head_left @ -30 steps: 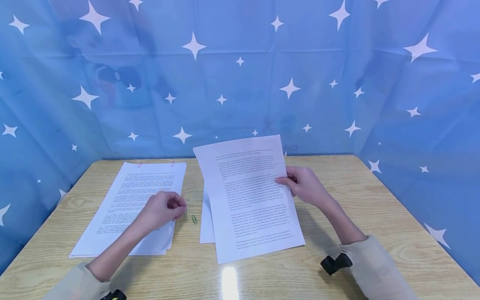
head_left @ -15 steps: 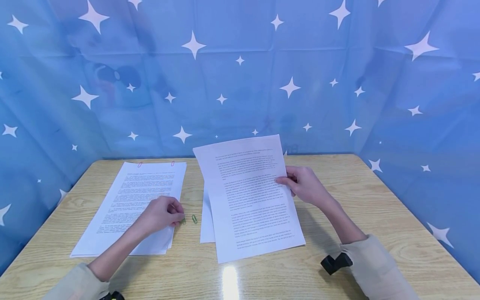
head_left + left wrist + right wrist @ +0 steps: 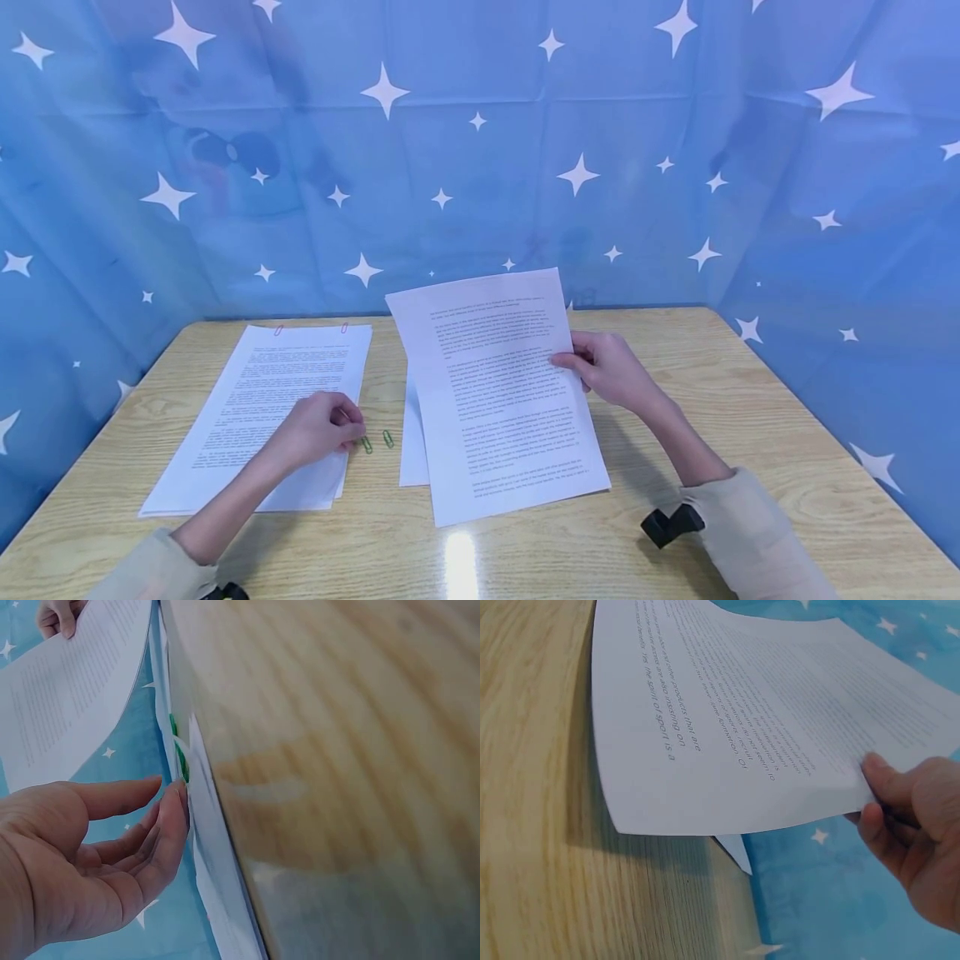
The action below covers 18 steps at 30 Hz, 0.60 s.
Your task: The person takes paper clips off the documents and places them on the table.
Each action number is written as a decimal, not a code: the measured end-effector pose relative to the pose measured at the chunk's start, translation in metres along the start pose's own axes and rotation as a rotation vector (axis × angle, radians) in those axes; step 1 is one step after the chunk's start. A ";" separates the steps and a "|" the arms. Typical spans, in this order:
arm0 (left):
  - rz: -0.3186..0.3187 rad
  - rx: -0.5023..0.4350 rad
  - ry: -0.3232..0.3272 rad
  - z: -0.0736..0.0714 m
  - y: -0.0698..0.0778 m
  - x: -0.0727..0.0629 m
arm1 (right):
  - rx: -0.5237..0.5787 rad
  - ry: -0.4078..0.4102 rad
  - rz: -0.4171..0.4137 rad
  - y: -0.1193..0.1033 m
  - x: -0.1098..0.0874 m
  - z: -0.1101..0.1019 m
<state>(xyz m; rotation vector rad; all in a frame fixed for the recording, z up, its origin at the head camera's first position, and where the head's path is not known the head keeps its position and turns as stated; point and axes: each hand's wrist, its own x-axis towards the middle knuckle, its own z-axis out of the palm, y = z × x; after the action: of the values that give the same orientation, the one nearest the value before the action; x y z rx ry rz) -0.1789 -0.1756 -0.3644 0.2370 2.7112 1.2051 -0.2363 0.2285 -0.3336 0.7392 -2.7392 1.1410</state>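
Note:
My right hand (image 3: 611,369) pinches the right edge of a printed sheet of paper (image 3: 502,400), thumb on its front, and holds it tilted up from the table. In the right wrist view the sheet's (image 3: 727,735) near edge bows above the wood. My left hand (image 3: 318,427) is low over the right side of a stack of printed paper (image 3: 292,367). Its fingertips are right at a green paper clip (image 3: 367,446). In the left wrist view a gap shows between thumb and forefinger, beside the green clips (image 3: 178,750). A second green paper clip (image 3: 387,439) lies just to the right.
Two red paper clips, one at the left (image 3: 279,330) and one at the right (image 3: 345,327), sit on the stack's top edge. Another white sheet (image 3: 414,454) lies partly under the raised one. A blue star-printed curtain (image 3: 480,183) surrounds the wooden table (image 3: 750,417).
My left hand has moved slightly left and toward me, and the nearer green clip has shifted that way too, now showing more beside the fingertips. The right hand and its sheet have stayed still.

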 end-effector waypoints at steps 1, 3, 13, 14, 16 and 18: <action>0.002 0.010 0.010 -0.001 0.000 0.001 | -0.001 0.000 0.000 0.001 0.000 0.000; 0.007 0.021 0.025 -0.002 0.001 0.002 | 0.000 -0.001 0.003 0.001 0.000 0.000; 0.052 -0.003 0.085 -0.008 0.013 0.008 | 0.011 0.005 0.002 0.001 0.000 -0.001; 0.056 -0.012 0.090 -0.008 0.015 0.009 | 0.009 0.008 -0.001 0.001 0.000 -0.001; 0.062 -0.032 0.100 -0.007 0.018 0.011 | 0.009 0.014 -0.004 0.002 0.000 -0.001; 0.078 -0.063 0.103 -0.006 0.022 0.013 | 0.013 0.017 -0.005 0.003 0.000 -0.001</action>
<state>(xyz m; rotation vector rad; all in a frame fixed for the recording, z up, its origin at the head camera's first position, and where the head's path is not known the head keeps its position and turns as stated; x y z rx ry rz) -0.1911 -0.1630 -0.3453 0.2823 2.7693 1.3574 -0.2376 0.2312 -0.3346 0.7337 -2.7173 1.1600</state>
